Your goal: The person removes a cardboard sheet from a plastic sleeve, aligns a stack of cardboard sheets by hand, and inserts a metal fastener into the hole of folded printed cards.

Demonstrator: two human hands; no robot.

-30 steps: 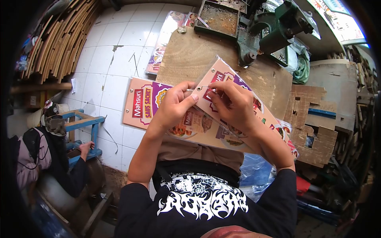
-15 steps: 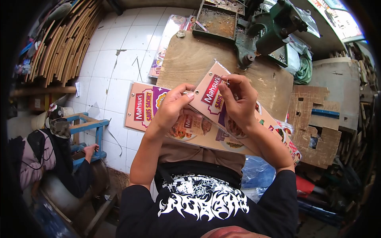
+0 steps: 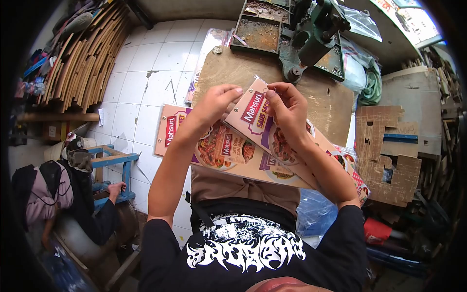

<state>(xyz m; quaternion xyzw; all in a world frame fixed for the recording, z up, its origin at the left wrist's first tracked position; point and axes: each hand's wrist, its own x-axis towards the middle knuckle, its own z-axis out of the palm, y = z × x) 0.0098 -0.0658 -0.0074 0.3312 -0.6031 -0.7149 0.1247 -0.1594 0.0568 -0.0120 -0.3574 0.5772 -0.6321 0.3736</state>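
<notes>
An upper printed Mahsuri sheet (image 3: 243, 122) with metal eyelets at its corner lies slanted across a lower Mahsuri sheet (image 3: 228, 163), both over my lap and the table edge. My left hand (image 3: 216, 101) is raised just left of the upper sheet's eyelets, thumb and fingers close together; whatever may be between them is too small to make out. Over the upper sheet, by its top edge, my right hand (image 3: 289, 104) has thumb and forefinger pinched together, and what they hold cannot be made out.
Beyond the sheets is a wooden tabletop (image 3: 228, 63) with a green press (image 3: 316, 44) and a parts tray (image 3: 258, 34). Cut boards (image 3: 389, 155) stand at the right. On the left are a blue stool (image 3: 127, 173) and another person's hand (image 3: 116, 189).
My left hand has come off the upper sheet's corner and moved up, uncovering both eyelets. My right hand has shifted slightly left and up. The view has shifted a little.
</notes>
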